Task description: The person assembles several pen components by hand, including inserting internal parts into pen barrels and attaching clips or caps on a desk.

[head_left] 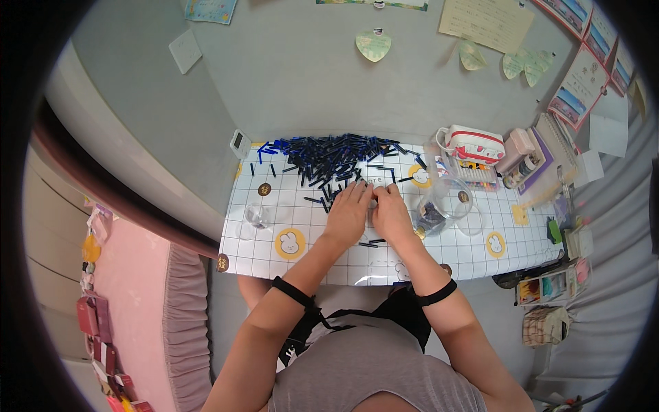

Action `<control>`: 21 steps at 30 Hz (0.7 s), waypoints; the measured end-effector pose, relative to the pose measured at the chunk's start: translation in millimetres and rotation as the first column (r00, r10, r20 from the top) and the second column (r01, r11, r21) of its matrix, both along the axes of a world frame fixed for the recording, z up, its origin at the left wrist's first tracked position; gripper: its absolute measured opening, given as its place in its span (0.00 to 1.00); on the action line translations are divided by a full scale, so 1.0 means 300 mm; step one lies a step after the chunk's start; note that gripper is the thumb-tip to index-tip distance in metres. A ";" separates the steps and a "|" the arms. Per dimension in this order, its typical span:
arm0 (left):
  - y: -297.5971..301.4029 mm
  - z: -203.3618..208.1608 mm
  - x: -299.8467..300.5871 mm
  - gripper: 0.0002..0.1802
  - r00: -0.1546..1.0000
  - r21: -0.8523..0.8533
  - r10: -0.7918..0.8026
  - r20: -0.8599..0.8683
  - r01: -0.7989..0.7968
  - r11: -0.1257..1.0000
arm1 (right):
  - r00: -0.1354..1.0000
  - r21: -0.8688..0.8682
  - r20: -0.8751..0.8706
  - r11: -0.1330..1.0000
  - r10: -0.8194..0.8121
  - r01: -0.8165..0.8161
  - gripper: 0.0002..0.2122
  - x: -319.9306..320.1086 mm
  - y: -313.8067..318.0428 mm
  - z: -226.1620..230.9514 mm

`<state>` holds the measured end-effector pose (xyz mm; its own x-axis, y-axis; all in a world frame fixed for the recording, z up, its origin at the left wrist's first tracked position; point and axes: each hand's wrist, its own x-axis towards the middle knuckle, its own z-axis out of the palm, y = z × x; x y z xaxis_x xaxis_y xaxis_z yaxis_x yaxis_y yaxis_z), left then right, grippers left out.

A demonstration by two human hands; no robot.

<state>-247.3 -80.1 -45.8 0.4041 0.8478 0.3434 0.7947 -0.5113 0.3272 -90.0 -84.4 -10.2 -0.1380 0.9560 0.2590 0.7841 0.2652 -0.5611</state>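
Note:
A heap of slim dark blue and black tubes, which look like ink cartridges (pixel 329 156), spreads along the back of the table. My left hand (pixel 349 209) is at the heap's front edge, its fingers bent down and close together. Right beside it, my right hand (pixel 389 209) is curled, with its fingertips turned toward the left hand. Whatever the two hands grip is hidden under the fingers. A few loose cartridges (pixel 372 243) lie between my wrists. Just right of my right hand stands a clear plastic jar (pixel 449 196) with dark pieces in its lower part.
A small clear cup (pixel 257 217) stands on the left of the white grid-patterned table (pixel 322 264). At the back right are a white and red pouch (pixel 475 144), a box of coloured pens (pixel 475 172) and upright notebooks (pixel 544 161). A small white timer (pixel 239 143) is at the back left corner.

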 end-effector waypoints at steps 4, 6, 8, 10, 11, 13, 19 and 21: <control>-0.011 0.031 0.001 0.33 0.995 -0.015 -0.046 0.093 0.048 0.999 | 0.992 0.119 -0.114 0.992 0.049 -0.036 0.12 0.036 -0.029 0.008; -0.067 0.059 0.020 0.32 0.982 0.033 0.087 0.167 -0.093 0.995 | 0.991 0.133 -0.127 0.991 0.045 -0.027 0.11 0.052 -0.049 0.021; -0.155 0.086 0.023 0.31 0.981 0.018 0.054 0.184 -0.059 0.998 | 0.988 0.177 -0.149 0.984 0.039 -0.012 0.10 0.081 -0.069 0.026; -0.246 0.111 0.011 0.32 0.972 -0.032 -0.172 0.163 0.179 0.983 | 0.984 0.188 -0.172 0.982 0.035 -0.002 0.09 0.097 -0.089 0.042; -0.269 0.083 0.010 0.33 0.968 0.012 -0.216 0.128 0.217 0.976 | 0.980 0.202 -0.194 0.979 0.041 -0.001 0.08 0.100 -0.098 0.047; -0.278 0.042 0.004 0.33 0.975 0.028 -0.210 0.073 0.209 0.978 | 0.973 0.195 -0.228 0.981 0.043 0.002 0.08 0.094 -0.111 0.065; -0.215 0.002 0.031 0.27 0.998 0.096 -0.062 0.018 0.060 0.994 | 0.954 0.283 -0.295 0.958 0.047 0.040 0.07 0.091 -0.152 0.087; -0.182 0.006 0.038 0.24 0.999 0.103 -0.020 0.031 0.017 0.995 | 0.946 0.269 -0.320 0.962 0.044 0.047 0.07 0.093 -0.164 0.085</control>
<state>-236.0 -134.6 -43.9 0.4066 0.8000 0.4413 0.7747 -0.5579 0.2976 -62.2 -133.7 15.4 -0.0034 0.8439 0.5364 0.5752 0.4404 -0.6893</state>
